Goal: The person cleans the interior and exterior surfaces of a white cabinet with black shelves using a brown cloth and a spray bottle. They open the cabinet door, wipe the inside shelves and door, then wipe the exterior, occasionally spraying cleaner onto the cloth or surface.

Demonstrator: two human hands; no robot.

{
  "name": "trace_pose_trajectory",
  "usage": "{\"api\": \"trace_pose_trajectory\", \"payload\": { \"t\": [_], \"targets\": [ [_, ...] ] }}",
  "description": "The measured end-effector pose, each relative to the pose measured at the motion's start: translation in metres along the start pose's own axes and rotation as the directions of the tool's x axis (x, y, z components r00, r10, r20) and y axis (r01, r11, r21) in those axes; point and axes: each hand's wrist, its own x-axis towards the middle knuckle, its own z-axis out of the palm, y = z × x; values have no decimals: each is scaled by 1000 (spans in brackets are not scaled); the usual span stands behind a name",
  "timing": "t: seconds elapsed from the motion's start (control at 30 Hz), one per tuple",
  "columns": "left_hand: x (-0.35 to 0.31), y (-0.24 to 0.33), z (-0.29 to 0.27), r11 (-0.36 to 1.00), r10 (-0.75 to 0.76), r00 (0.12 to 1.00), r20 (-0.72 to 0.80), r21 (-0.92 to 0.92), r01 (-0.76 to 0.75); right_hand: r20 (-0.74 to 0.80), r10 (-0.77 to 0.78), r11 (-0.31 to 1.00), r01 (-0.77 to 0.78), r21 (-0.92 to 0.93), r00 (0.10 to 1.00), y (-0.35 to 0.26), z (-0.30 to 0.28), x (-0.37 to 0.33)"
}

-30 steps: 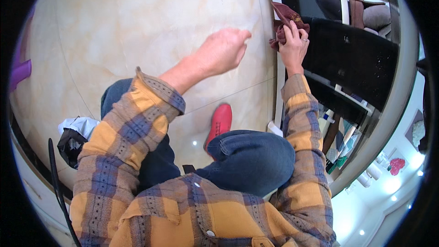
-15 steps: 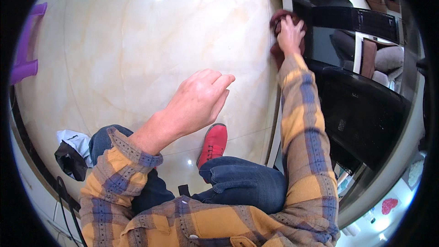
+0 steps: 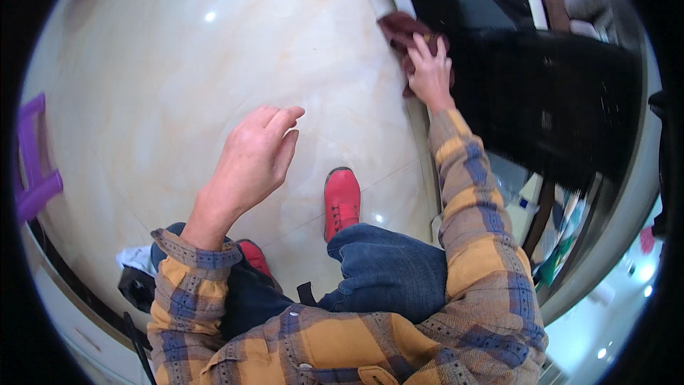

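Note:
My right hand (image 3: 431, 75) is on a dark maroon cloth (image 3: 400, 27), its fingers bent over it. The cloth lies bunched along the left edge of a glossy black panel (image 3: 548, 93), beside a pale frame strip. Part of the cloth is hidden under the hand. To the left, my left hand (image 3: 253, 150) hangs in the air above the floor, holding nothing. Its fingers are loosely curled, with a gap between thumb and forefinger; its palm is hidden.
Pale marbled tiles (image 3: 178, 64) cover the floor. A purple plastic piece of furniture (image 3: 34, 171) stands at the far left. Near my left knee lies a black and white bag (image 3: 137, 278). My red shoe (image 3: 343, 199) is below the hands. The black panel reflects surrounding things.
My right hand and the cloth have shifted toward me along the panel's edge. My left hand has moved left, still loosely curled. The whole view has turned somewhat.

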Motion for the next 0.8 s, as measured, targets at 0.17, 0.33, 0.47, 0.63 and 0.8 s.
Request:
{"api": "trace_pose_trajectory", "payload": {
  "t": [0.17,0.33,0.47,0.63,0.8],
  "targets": [
    [7,16,25,992,119,986,120,-52,-113,115,264,949,-279,144,958,13,-33,-172],
    [5,30,39,972,230,958,171,-90,-218,155,632,607,-610,509,759,8,-89,-192],
    [8,32,39,975,218,945,242,-92,-202,-317,506,779,-268,566,802,46,-121,-94],
    [4,24,20,998,56,973,225,-3,-57,-240,495,860,-432,271,835,127,-65,49],
    [-21,18,-20,988,-153,987,51,35,152,19,776,571,-715,404,631,153,33,162]
  ]
}}
